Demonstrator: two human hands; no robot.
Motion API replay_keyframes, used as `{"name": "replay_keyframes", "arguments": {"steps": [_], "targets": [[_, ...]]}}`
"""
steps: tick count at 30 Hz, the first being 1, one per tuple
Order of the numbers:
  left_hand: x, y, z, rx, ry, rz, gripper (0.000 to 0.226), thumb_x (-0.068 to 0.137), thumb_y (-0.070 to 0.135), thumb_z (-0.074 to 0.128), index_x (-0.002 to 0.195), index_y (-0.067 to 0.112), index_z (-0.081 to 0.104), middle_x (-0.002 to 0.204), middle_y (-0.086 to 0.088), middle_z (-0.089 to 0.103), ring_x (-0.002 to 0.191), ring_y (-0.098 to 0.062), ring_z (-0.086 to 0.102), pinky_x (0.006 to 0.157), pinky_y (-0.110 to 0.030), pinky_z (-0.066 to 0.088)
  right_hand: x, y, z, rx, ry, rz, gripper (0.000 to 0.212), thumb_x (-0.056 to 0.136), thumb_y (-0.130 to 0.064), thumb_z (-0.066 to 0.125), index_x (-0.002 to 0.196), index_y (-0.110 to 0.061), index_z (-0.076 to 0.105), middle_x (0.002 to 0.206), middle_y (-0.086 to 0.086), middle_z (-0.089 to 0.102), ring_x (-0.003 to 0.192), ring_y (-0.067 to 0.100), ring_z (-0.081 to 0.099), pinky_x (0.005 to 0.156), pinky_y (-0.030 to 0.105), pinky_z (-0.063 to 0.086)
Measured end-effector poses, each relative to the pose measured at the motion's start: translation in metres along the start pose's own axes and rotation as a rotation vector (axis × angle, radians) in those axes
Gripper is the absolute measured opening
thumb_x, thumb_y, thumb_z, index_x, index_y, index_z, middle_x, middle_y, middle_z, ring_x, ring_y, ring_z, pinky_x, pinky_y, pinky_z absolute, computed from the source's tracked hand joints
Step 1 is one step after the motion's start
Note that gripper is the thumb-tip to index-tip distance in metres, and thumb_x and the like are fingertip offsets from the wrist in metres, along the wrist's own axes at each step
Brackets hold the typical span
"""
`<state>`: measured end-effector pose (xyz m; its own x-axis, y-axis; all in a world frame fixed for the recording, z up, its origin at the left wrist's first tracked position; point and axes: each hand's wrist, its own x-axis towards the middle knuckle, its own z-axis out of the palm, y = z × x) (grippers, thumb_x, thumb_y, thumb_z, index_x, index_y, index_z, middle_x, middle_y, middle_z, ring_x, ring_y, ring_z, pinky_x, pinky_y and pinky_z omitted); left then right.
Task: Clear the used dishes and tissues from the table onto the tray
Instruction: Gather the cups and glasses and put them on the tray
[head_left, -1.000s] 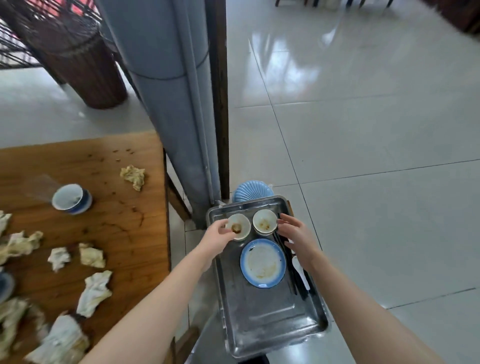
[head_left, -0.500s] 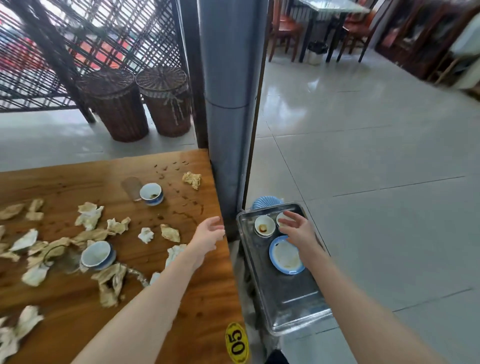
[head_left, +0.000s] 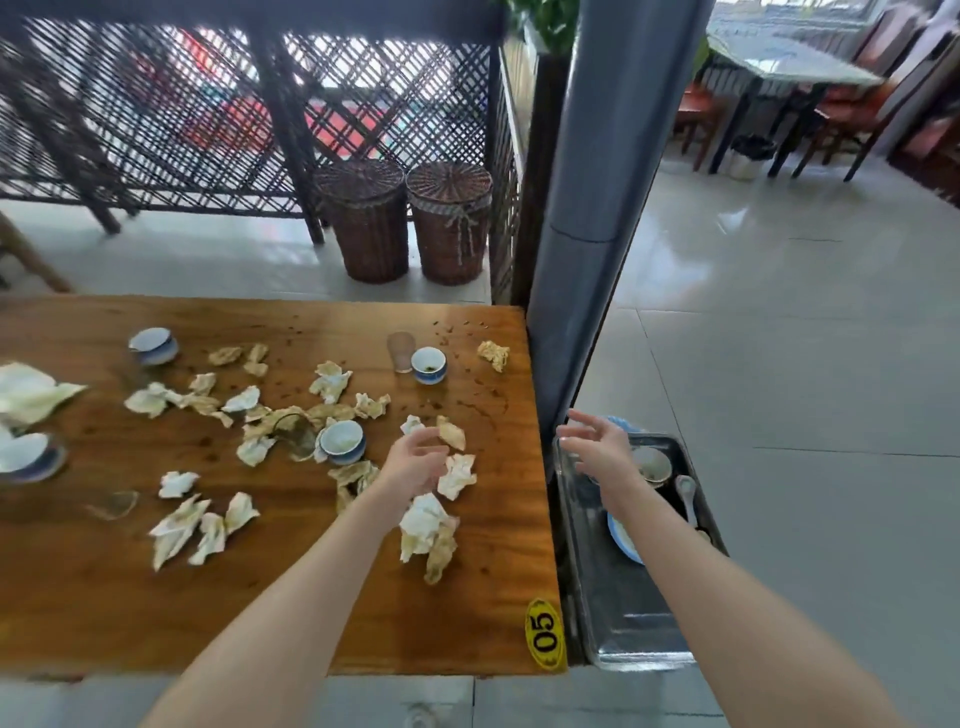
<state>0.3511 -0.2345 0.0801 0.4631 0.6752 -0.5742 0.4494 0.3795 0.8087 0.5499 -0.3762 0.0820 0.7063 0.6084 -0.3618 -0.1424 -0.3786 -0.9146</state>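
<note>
Plainly, a yellow oval sticker reading 05 marks the wooden table's near right corner; just past that right edge sits the metal tray, lower, holding a small bowl, a blue-rimmed plate and a white spoon; tiled floor stretches to its right; crumpled tissues and blue-and-white teacups lie scattered on the table; the left hand hovers over tissues near the edge, fingers loosely curled, holding nothing; the right hand hangs above the tray's far end, fingers spread.

Wooden table with crumpled tissues, cups
</note>
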Motion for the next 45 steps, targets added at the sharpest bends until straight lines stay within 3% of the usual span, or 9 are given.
{"name": "replay_keyframes", "arguments": {"steps": [6, 11, 15, 22, 31, 36, 39, 42, 45], "targets": [[-0.046, -0.033, -0.044, -0.073, 0.143, 0.008, 0.045, 0.093, 0.009, 0.058, 0.134, 0.021, 0.048, 0.124, -0.004, 0.059, 0.107, -0.02, 0.06, 0.083, -0.032, 0.048, -0.018, -0.003, 0.053, -0.067, -0.147, -0.047, 0.038, 0.087, -0.007, 0.064, 0.121, -0.024, 0.057, 0.099, -0.007, 0.066, 0.093, 0.006, 0.059, 0.065, 0.019, 0.044], [-0.07, -0.061, -0.081, -0.105, 0.265, -0.006, 0.046, 0.091, 0.007, 0.058, 0.134, 0.02, 0.05, 0.121, -0.006, 0.061, 0.103, -0.02, 0.063, 0.082, -0.033, 0.055, -0.029, -0.001, 0.098, -0.127, -0.238, -0.045, 0.039, 0.088, -0.009, 0.064, 0.122, -0.026, 0.057, 0.108, -0.003, 0.065, 0.102, 0.013, 0.058, 0.09, 0.033, 0.046], [-0.071, -0.078, -0.11, -0.122, 0.301, -0.019, 0.044, 0.095, 0.008, 0.055, 0.137, 0.017, 0.047, 0.119, -0.005, 0.063, 0.103, -0.02, 0.064, 0.091, -0.039, 0.053, -0.029, 0.001, 0.128, -0.142, -0.3, -0.038, 0.042, 0.086, -0.006, 0.065, 0.124, -0.023, 0.057, 0.1, -0.006, 0.065, 0.097, 0.008, 0.059, 0.091, 0.033, 0.046], [-0.035, -0.079, -0.164, -0.122, 0.303, -0.029, 0.041, 0.096, 0.01, 0.054, 0.136, 0.018, 0.048, 0.12, -0.005, 0.063, 0.101, -0.02, 0.064, 0.09, -0.038, 0.052, -0.013, 0.0, 0.19, -0.157, -0.268, 0.004, 0.04, 0.084, -0.004, 0.066, 0.119, -0.022, 0.059, 0.093, -0.009, 0.064, 0.089, 0.006, 0.059, 0.078, 0.026, 0.045], [0.018, -0.066, -0.26, -0.108, 0.238, -0.042, 0.041, 0.097, 0.012, 0.052, 0.136, 0.021, 0.046, 0.126, -0.003, 0.058, 0.107, -0.02, 0.06, 0.092, -0.036, 0.049, 0.001, 0.005, 0.307, -0.14, -0.261, 0.022, 0.043, 0.079, -0.005, 0.072, 0.114, -0.026, 0.059, 0.103, -0.008, 0.063, 0.087, 0.002, 0.06, 0.052, 0.009, 0.045], [0.033, -0.073, -0.287, -0.102, 0.226, -0.052, 0.038, 0.097, 0.016, 0.054, 0.134, 0.025, 0.047, 0.117, 0.005, 0.06, 0.1, -0.013, 0.062, 0.065, -0.022, 0.044, 0.007, 0.015, 0.347, -0.116, -0.261, 0.046, 0.05, 0.077, -0.008, 0.076, 0.118, -0.029, 0.055, 0.12, -0.004, 0.056, 0.094, 0.003, 0.056, 0.056, 0.01, 0.048], [0.04, -0.079, -0.294, -0.112, 0.217, -0.072, 0.038, 0.097, 0.016, 0.055, 0.132, 0.026, 0.047, 0.121, 0.003, 0.06, 0.1, -0.012, 0.062, 0.077, -0.028, 0.047, 0.015, 0.018, 0.36, -0.173, -0.266, 0.065, 0.06, 0.077, -0.011, 0.077, 0.128, -0.027, 0.05, 0.13, -0.005, 0.052, 0.093, 0.005, 0.056, 0.073, 0.025, 0.053], [0.047, -0.082, -0.299, -0.115, 0.239, -0.091, 0.039, 0.096, 0.016, 0.056, 0.133, 0.026, 0.047, 0.123, 0.001, 0.059, 0.103, -0.014, 0.061, 0.095, -0.039, 0.047, 0.025, 0.017, 0.373, -0.185, -0.292, 0.064, 0.069, 0.076, -0.01, 0.077, 0.135, -0.027, 0.044, 0.137, -0.004, 0.046, 0.094, 0.007, 0.057, 0.068, 0.021, 0.052], [0.048, -0.086, -0.302, -0.143, 0.285, -0.122, 0.041, 0.096, 0.017, 0.057, 0.135, 0.025, 0.046, 0.125, 0.0, 0.058, 0.106, -0.017, 0.061, 0.096, -0.041, 0.047, 0.037, 0.019, 0.388, -0.226, -0.314, 0.079, 0.077, 0.077, -0.009, 0.076, 0.14, -0.029, 0.037, 0.145, -0.003, 0.041, 0.102, 0.012, 0.05, 0.059, 0.019, 0.052]]}}
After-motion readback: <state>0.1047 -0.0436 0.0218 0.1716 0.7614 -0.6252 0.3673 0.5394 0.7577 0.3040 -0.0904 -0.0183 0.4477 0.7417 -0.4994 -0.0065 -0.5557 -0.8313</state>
